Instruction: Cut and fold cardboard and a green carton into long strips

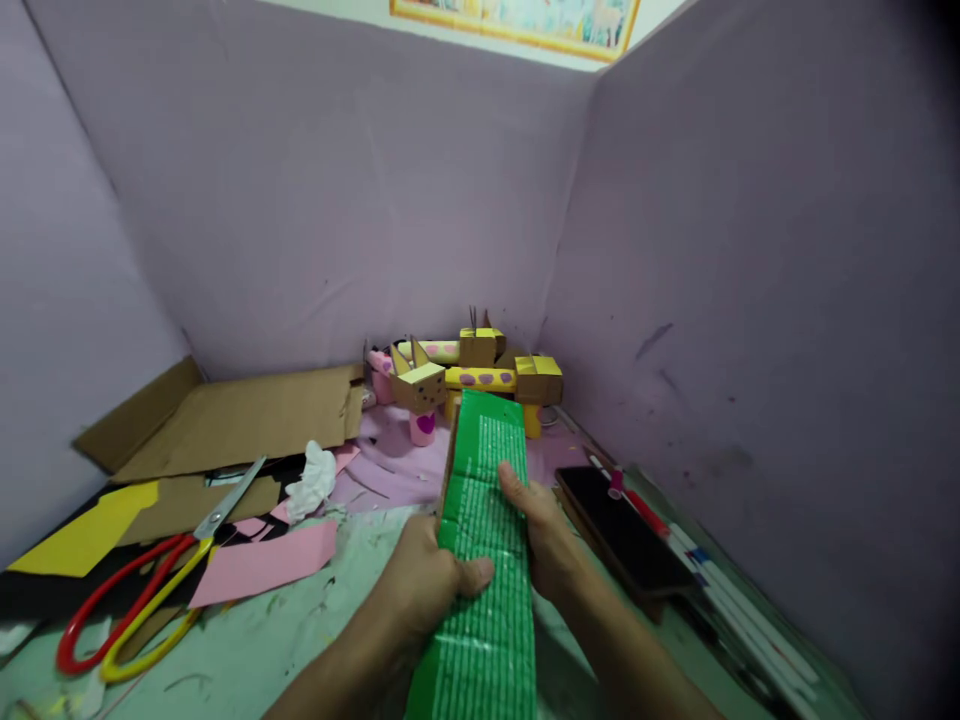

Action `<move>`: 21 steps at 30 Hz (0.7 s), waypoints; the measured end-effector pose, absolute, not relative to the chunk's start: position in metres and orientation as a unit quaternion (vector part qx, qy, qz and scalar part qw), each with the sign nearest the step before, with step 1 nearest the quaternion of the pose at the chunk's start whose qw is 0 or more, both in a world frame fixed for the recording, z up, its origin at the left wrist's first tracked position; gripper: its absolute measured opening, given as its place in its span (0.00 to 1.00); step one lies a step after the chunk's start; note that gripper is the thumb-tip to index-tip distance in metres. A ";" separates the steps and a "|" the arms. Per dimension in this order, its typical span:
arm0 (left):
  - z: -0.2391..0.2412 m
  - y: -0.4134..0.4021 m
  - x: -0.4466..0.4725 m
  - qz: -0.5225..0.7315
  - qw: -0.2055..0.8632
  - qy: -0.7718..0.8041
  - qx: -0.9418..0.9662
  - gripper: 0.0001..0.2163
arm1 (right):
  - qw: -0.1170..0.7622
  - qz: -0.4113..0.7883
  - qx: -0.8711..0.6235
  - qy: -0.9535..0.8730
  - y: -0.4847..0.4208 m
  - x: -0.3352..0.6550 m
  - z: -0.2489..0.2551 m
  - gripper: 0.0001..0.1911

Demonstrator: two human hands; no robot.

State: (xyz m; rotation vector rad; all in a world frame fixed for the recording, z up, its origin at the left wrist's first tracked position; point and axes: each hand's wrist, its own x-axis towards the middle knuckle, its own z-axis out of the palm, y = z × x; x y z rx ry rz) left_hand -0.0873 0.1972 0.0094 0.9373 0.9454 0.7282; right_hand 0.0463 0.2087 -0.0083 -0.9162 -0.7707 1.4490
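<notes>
Cardboard (487, 530) with a green printed face is held by both hands over the table (289, 625), before the person, its near end going out of view. The left hand (424, 570) grips its left edge, the thumb lying across the printed face; the right hand (544, 530) grips its right edge a little farther along, the thumb resting near that edge. Their other fingers are mostly hidden, so I cannot tell how they are placed behind. I judge that the step is some pressing or bending of this piece. To do it well, both thumbs should push evenly, because the wrinkled face may crease wrongly under an uneven push.

Beyond the far end of the cardboard stand paper animals (480, 378); in view this end overlaps them, so a push forward may knock them. To the right of the cardboard lie a phone (626, 530) and pens (742, 610), beside the right wall (750, 300). To its left are pink paper (262, 565), crumpled tissue (311, 480) and scissors (214, 520). Between the cardboard and the pink paper the table top shows, so a small leftward movement seems safest.
</notes>
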 end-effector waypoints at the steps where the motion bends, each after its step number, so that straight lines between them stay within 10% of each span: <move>1: 0.005 0.196 -0.085 0.322 0.718 0.436 0.436 0.04 | 0.595 0.627 -0.396 -0.311 0.208 0.045 -0.009 0.25; 21: 0.027 0.215 -0.105 0.420 0.473 0.468 0.618 0.13 | 0.572 0.625 -0.427 -0.317 0.199 0.029 -0.012 0.24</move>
